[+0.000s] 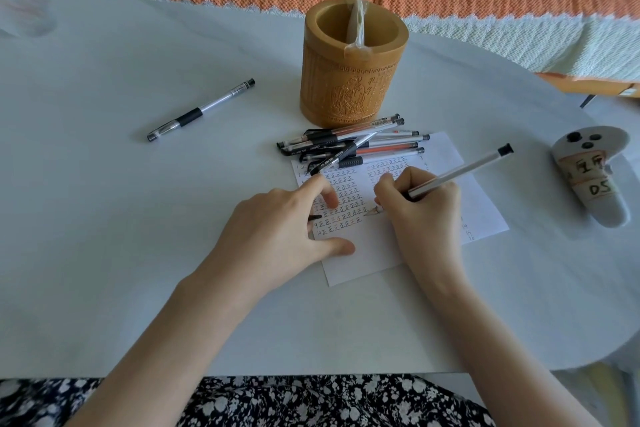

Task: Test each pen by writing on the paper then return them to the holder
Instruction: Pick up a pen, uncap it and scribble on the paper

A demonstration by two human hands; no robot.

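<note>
On paper [363,262], R hand [426,215] grips pen [460,170], barrel slanting back-right; L hand [277,229] pressed flat; holder [346,80] straight ahead, past spare pens [353,146]

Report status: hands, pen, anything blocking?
Right hand grips pen, tip down at paper. Left hand flat, pinning paper. Pen pile lies across paper's top edge, by holder; writing spot unblocked.
</note>
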